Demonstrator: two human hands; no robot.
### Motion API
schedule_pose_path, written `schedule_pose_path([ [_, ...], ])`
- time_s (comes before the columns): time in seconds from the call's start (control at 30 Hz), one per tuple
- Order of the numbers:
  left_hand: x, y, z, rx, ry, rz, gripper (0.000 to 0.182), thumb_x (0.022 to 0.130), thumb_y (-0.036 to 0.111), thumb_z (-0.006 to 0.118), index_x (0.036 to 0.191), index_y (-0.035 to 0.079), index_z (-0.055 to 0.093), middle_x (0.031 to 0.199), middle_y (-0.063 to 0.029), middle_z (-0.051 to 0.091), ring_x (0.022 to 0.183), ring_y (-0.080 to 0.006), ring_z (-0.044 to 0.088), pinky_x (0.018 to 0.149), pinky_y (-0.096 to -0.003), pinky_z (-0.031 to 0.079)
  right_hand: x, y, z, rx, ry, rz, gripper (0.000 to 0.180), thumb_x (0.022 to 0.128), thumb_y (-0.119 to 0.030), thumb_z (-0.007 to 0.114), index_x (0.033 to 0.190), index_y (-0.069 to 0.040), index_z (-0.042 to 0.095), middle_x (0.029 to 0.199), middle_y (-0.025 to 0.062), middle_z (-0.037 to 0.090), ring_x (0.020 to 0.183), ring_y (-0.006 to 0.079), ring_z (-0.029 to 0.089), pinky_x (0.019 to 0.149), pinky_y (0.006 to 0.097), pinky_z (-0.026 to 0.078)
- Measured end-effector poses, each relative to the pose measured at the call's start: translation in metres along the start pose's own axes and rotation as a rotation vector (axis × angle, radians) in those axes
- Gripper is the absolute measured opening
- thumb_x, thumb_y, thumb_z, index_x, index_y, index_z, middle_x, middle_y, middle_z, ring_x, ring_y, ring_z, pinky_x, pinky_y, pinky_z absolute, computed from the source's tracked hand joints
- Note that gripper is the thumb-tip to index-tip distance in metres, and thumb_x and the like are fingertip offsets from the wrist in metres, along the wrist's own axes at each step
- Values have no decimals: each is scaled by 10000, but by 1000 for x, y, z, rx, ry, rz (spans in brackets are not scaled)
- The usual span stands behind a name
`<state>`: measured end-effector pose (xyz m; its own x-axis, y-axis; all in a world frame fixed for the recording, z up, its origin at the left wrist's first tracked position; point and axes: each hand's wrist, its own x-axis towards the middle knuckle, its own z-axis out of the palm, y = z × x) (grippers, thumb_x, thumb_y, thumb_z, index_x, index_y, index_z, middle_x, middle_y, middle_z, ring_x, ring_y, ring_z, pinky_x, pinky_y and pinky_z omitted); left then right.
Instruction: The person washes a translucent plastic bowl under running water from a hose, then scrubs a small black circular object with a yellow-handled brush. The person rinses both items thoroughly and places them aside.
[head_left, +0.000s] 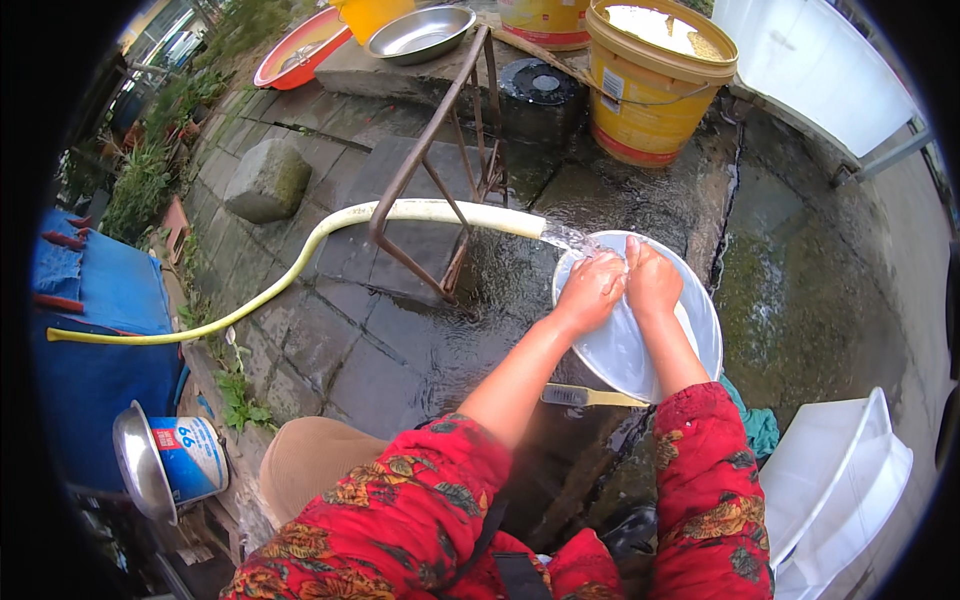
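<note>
A pale green hose lies across a rusty metal frame, and water pours from its end over my hands. My left hand is curled above a white basin, close to the hose's stream. Beside it, my right hand is also curled, with its thumb up. Something whitish shows between the two hands, but the fingers hide what it is. Below the basin's near rim lies a scrub brush with a yellow handle. A green cloth is partly hidden by the basin and my right sleeve.
Wet paving surrounds the basin. Stacked white tubs stand at right. At the back are a yellow bucket, a dark round block, a steel bowl and a red basin. A stone and a blue bucket are left.
</note>
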<state>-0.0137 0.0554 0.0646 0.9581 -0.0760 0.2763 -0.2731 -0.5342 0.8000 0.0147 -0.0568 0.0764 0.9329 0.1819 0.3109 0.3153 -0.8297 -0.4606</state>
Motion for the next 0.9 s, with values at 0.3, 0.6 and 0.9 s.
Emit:
schedule_pose_path([
  [0.3,1,-6,-11,64,-94,49,217,835,222,582,967,53,614,1024,-129,586,1010,-325,527,854,-423,413,22,22,-19,-100,-124,50,474,925,-430,450,686,-49,598,701,179,611,671,388,586,596,478,440],
  [0.6,-1,4,-21,239,23,-255,447,705,316,734,1080,102,618,1100,-129,600,1086,-302,518,987,-438,317,18,59,-7,634,-306,298,482,944,-405,504,674,-10,569,606,-19,509,583,80,421,541,279,379],
  [0.9,-8,17,-9,346,-303,-88,345,721,341,700,969,102,677,982,-100,652,1014,-276,568,928,-399,386,19,66,6,590,-234,286,480,919,-417,542,678,-2,557,571,26,489,546,136,414,550,334,393],
])
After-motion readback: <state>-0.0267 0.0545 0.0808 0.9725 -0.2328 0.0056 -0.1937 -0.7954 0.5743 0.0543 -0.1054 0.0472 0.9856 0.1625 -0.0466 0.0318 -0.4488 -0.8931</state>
